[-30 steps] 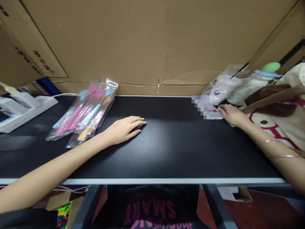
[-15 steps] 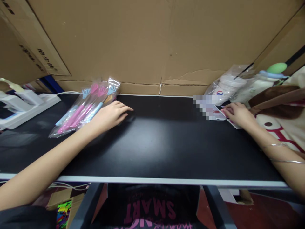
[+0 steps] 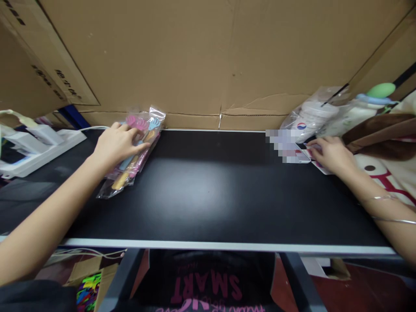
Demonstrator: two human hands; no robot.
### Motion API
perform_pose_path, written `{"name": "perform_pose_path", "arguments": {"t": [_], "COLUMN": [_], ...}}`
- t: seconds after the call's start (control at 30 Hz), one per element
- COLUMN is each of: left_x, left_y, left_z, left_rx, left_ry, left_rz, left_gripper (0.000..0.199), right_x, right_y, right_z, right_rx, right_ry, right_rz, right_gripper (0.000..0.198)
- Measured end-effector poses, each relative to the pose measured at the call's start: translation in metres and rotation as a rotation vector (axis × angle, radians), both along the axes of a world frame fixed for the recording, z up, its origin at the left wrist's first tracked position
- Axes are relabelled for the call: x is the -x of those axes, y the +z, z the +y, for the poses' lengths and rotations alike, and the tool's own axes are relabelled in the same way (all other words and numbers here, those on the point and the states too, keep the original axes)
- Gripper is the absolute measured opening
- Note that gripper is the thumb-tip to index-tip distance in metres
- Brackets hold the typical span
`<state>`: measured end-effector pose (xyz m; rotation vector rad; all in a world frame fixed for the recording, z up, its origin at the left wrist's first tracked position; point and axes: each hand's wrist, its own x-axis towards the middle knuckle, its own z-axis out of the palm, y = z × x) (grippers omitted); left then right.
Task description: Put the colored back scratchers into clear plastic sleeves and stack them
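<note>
Over a bundle of back scratchers (image 3: 138, 123) in clear plastic bags lies my left hand (image 3: 117, 141), its fingers curled over the bags and its thumb along their right side. Pink and blue claw heads point to the back. A yellow handle (image 3: 121, 180) shows at the bundle's front end. My right hand (image 3: 333, 155) rests at the right side with bent fingers pinching the edge of a flat card (image 3: 322, 168), partly hidden beneath it. A blurred-out card (image 3: 303, 158) lies just left of these fingers.
A white power strip (image 3: 69, 141) with plugs stands at the left. Back right are a bagged cup (image 3: 313, 115), a bottle with a green top (image 3: 381, 90) and a cloth bag (image 3: 373, 143). Cardboard (image 3: 195, 60) walls the back of the black table (image 3: 227, 186).
My left hand has moved left onto the bagged back scratchers. The bags have been pushed together and shifted right, showing the yellow handle. My right hand has barely moved.
</note>
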<state>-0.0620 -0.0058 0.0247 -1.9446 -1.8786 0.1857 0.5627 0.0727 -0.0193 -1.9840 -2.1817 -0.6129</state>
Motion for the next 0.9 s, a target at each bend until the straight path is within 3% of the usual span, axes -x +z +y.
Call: {"name": "perform_pose_path", "arguments": {"t": [0.2, 0.33, 0.43, 0.57, 0.7, 0.9], "left_x": [-0.016, -0.017, -0.018, -0.028, -0.059, -0.112], "left_y": [0.002, 0.008, 0.011, 0.006, -0.006, -0.019], "left_z": [-0.006, -0.004, -0.002, -0.003, -0.008, -0.008], "left_rx": [-0.058, -0.019, 0.044, 0.049, 0.053, 0.403], "left_ry": [0.002, 0.023, 0.025, -0.159, -0.393, -0.518], "left_rz": [0.041, -0.036, -0.179, -0.433, -0.574, -0.738], "left_gripper": [0.050, 0.044, 0.045, 0.037, 0.030, 0.036], "right_x": [0.028, 0.071, 0.105, 0.142, 0.170, 0.199], "right_y": [0.022, 0.035, 0.035, 0.028, 0.022, 0.010], "right_z": [-0.018, -0.037, -0.050, -0.066, -0.075, -0.067], "right_rx": [-0.089, -0.163, -0.114, -0.073, 0.044, 0.217], "right_ry": [0.108, 0.454, 0.665, 0.861, 0.951, 0.948], "right_rz": [-0.091, -0.104, -0.062, 0.001, 0.180, 0.416], "right_gripper": [0.029, 0.030, 0.030, 0.029, 0.022, 0.016]}}
